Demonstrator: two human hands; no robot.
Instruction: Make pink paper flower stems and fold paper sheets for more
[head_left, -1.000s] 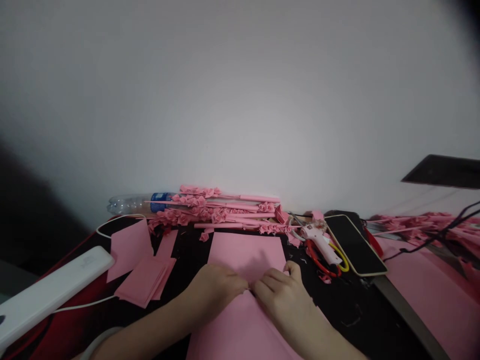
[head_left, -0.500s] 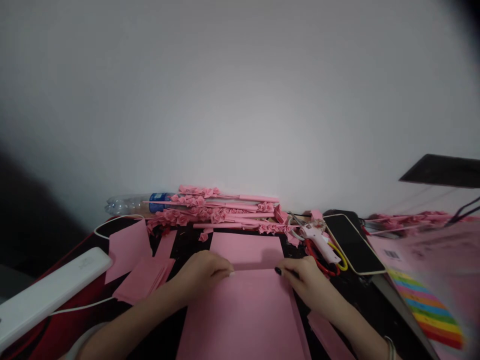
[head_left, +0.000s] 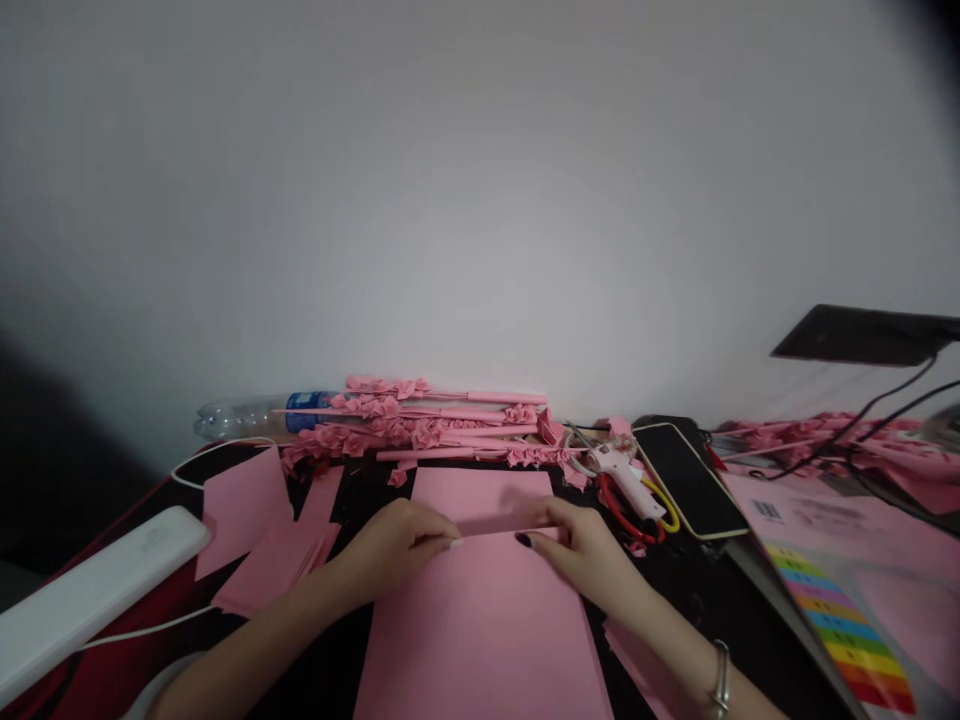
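Note:
A large pink paper sheet [head_left: 484, 630] lies in front of me, its far edge raised a little. Thumb and fingers of my left hand [head_left: 409, 540] pinch that edge near its left part. My right hand [head_left: 581, 550], with a dark thumbnail and a bracelet on the wrist, pinches the same edge near the right corner. Beyond the edge, another pink sheet [head_left: 480, 490] lies flat, with a shadow on it. The fingertips under the raised edge are partly hidden.
Pink paper flowers on stems [head_left: 420, 425] and a plastic bottle [head_left: 247, 415] lie along the wall. A glue gun [head_left: 630, 480], scissors [head_left: 615, 510] and a phone [head_left: 690, 480] are at right. Left are pink paper pieces [head_left: 244, 505] and a white lamp-like bar [head_left: 97, 595].
My right hand has slid left along the edge, closer to my left hand, which keeps its pinch. The view has shifted slightly to the right.

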